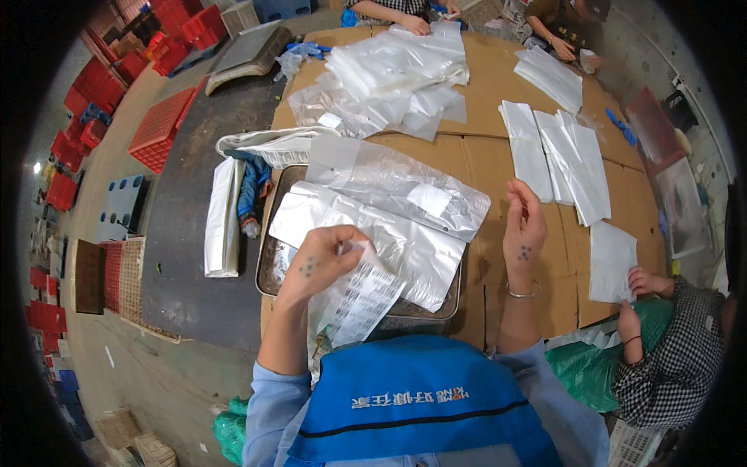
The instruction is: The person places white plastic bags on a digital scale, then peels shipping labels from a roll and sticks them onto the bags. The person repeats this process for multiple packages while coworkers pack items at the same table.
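Observation:
My left hand [327,260] pinches a strip of printed labels [365,300] between thumb and fingers; the strip hangs down towards my apron. Under and beyond it lies a stack of clear plastic bags [402,239], resting on a metal tray [269,233]. The topmost bag [385,169] carries a white label [429,199] near its right end. To the right of the stack my right hand [525,222] is raised above the cardboard, with nothing seen in it. Its fingers are held close together and slightly bent, the thumb beside them.
Cardboard [484,152] covers the table. Folded plastic bags [525,152] lie to the right, and a larger bag pile [397,64] at the back. A label roll [268,146] and a blue cloth-like bundle [252,187] sit left. Co-workers' hands [642,286] handle bags at the right and far edges.

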Action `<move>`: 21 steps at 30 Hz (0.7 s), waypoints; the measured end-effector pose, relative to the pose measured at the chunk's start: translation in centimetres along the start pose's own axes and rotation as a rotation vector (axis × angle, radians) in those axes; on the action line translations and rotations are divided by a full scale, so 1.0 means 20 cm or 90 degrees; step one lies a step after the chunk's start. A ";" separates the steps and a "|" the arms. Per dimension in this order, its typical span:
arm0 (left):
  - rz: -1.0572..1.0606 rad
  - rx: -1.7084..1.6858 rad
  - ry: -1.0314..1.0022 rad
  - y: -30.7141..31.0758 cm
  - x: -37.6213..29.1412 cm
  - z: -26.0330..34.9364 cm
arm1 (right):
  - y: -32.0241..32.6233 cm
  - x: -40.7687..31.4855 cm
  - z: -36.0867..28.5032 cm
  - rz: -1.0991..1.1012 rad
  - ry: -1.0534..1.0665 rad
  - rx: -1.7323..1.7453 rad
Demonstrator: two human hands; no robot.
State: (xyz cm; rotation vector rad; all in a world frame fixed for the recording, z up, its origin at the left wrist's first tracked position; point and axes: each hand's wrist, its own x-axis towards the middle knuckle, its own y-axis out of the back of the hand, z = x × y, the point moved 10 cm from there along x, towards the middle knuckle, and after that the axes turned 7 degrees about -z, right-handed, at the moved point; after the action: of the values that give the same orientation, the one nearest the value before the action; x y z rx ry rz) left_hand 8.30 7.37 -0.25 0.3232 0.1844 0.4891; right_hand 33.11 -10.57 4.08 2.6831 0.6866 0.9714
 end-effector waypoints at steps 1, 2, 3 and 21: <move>0.020 0.025 0.009 0.00 0.04 0.00 | 0.00 -0.01 -0.05 -0.023 0.048 -0.028; 0.039 0.050 0.017 0.00 0.08 0.00 | 0.00 -0.04 -0.10 -0.041 0.074 -0.052; 0.061 0.070 0.013 -0.01 0.12 0.01 | 0.00 -0.08 -0.15 -0.059 0.109 -0.060; 0.017 0.537 0.126 0.04 -0.02 -0.09 | -0.49 -0.41 -0.32 -0.605 0.230 -0.028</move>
State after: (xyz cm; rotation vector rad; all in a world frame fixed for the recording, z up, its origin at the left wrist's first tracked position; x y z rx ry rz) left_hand 7.12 8.30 -1.60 1.1033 0.5810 0.4506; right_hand 19.95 -5.76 1.05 1.7413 1.7365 1.1152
